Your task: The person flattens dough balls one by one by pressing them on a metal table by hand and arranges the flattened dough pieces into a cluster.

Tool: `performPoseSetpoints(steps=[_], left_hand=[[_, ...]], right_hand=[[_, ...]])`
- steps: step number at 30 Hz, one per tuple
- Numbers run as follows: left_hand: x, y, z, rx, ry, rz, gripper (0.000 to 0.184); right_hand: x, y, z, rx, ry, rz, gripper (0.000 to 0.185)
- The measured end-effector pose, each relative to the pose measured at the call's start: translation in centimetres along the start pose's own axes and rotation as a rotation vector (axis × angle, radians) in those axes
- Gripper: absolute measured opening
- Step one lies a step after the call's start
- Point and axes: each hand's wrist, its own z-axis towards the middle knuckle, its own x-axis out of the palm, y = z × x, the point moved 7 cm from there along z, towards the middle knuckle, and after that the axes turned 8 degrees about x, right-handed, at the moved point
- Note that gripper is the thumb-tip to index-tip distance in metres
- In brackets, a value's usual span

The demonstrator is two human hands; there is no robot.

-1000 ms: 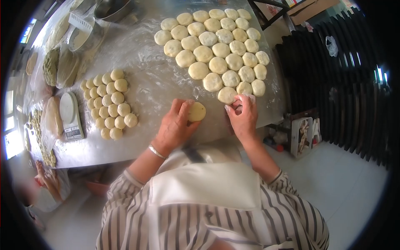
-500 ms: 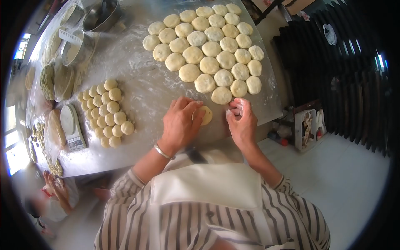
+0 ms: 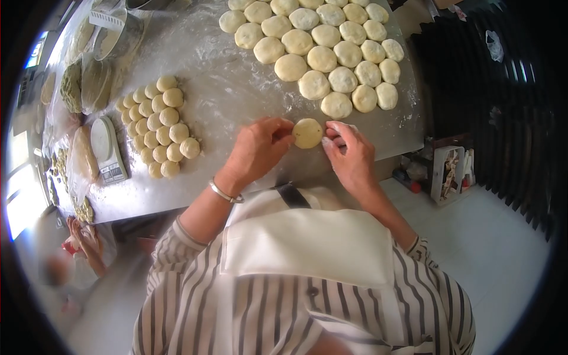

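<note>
A round flat dough disc is held at the near side of the table, with small dark specks on it. My left hand pinches its left edge between thumb and fingers; a silver bangle is on that wrist. At the right edge of the disc is my right hand, floury, its fingers curled in and thumb tip at the rim. Beyond my hands, rows of flattened dough rounds lie close together. To the left sits a group of smaller dough balls.
The metal table is dusted with flour. On its left are a digital scale, a metal bowl with a white slotted tool, and bagged items. Another person's hands show at lower left. A white bin stands on the right.
My view has shifted, so the table things sit higher and further right. The dough disc now shows fully between my hands, and my right hand has come to its edge.
</note>
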Motion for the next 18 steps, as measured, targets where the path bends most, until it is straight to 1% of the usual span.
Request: performPoseSetpoints(steps=[3,6,7,9,10,11,12,14,16,18], left_hand=[[1.0,0.0,0.0,-0.027,0.008,-0.106,0.022],[1.3,-0.5,-0.4,-0.003,0.027,-0.138,0.020],[1.7,-0.1,-0.7,-0.033,0.043,-0.216,0.020],[2.4,1.2,-0.8,-0.084,0.077,-0.367,0.021],[2.3,1.3,-1.0,-0.096,0.047,-0.456,0.020],[2.3,1.5,-1.2,-0.111,0.018,-0.545,0.020],[2.3,1.6,-1.5,-0.130,-0.010,-0.634,0.020],[1.5,1.5,-2.2,-0.139,-0.024,-0.573,0.020],[0.8,1.5,-3.2,-0.154,-0.032,-0.514,0.020],[0.2,1.8,-4.3,-0.169,-0.036,-0.457,0.021]], right_hand=[[1.5,0.5,0.2,0.136,0.096,0.044,0.039],[1.7,0.7,-0.2,0.231,0.193,0.004,0.040],[1.9,0.5,-0.4,0.136,0.191,-0.035,0.038],[1.6,0.3,-0.9,0.015,0.157,-0.025,0.037],[1.1,0.5,-0.9,-0.045,0.142,-0.020,0.036],[0.4,0.1,-0.8,0.028,0.204,0.064,0.033],[-0.9,-0.9,-0.5,0.112,0.183,0.110,0.034],[-3.7,-3.4,0.0,0.278,0.148,0.205,0.036],[-7.9,-5.1,1.2,0.331,0.043,0.209,0.044],[-11.3,-7.5,2.8,0.316,-0.098,0.468,0.051]])
